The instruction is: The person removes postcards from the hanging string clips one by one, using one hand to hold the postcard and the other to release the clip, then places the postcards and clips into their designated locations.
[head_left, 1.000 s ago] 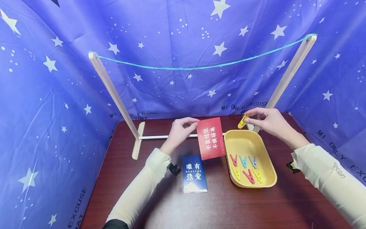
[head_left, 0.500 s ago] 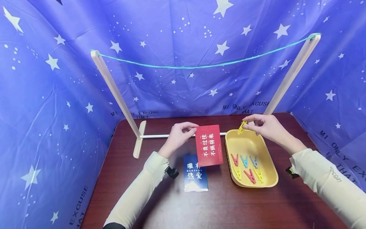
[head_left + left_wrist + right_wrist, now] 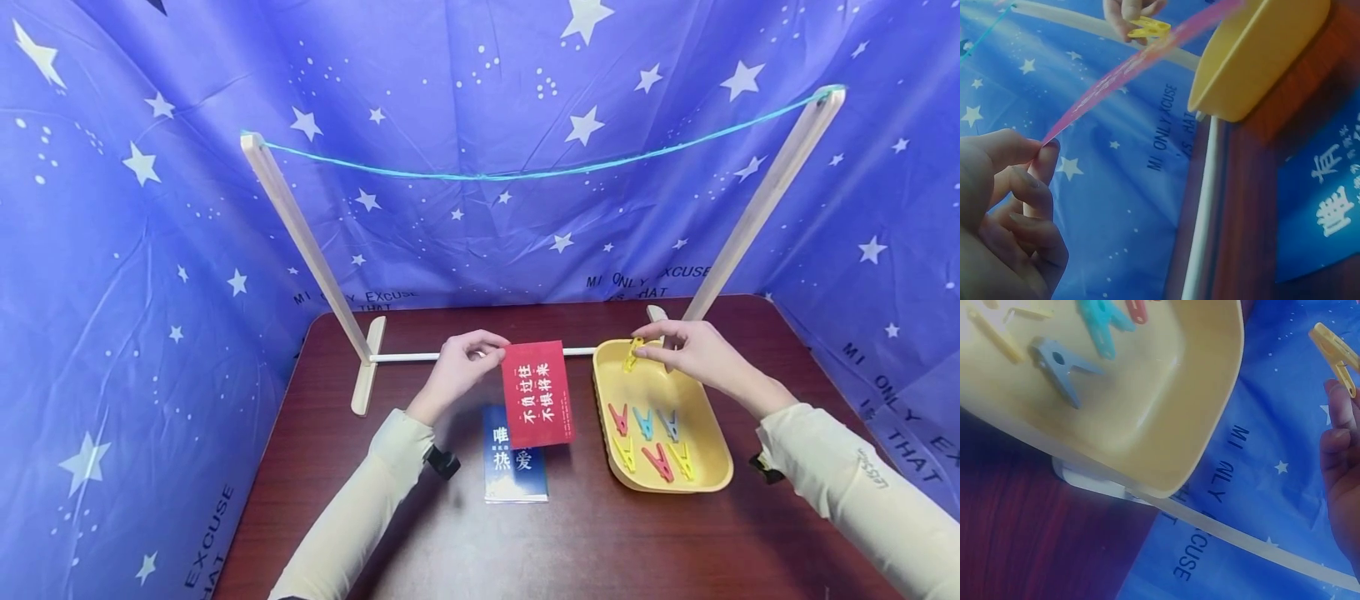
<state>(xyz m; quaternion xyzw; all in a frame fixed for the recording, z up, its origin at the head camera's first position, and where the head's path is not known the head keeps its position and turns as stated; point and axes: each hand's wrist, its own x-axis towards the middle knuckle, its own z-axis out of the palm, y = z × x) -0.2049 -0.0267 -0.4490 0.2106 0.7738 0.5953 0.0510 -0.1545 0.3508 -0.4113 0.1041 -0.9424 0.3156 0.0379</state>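
My left hand (image 3: 467, 367) pinches a red card (image 3: 536, 393) with white characters by its upper left corner. The card hangs in the air, partly covering a blue card (image 3: 516, 482) that lies on the table. Edge-on, the red card (image 3: 1122, 72) shows as a thin strip in the left wrist view. Between thumb and forefinger my right hand (image 3: 693, 354) holds a yellow clothespin (image 3: 633, 354) above the far end of a yellow tray (image 3: 716, 442). In the tray lie several clothespins, among them a blue-grey clothespin (image 3: 1059, 365) and a red clothespin (image 3: 657, 461).
A teal string (image 3: 480, 177) sags between two wooden posts, the left post (image 3: 307, 242) and the right post (image 3: 761, 208). A white rod (image 3: 405, 357) runs low between them. Behind hangs a blue star-patterned curtain (image 3: 450, 75). Everything stands on a dark red-brown table (image 3: 450, 550).
Both hands have come lower and nearer, the left also drifting slightly left with the red card. The card now covers part of the blue card. The yellow clothespin stays in the right hand.
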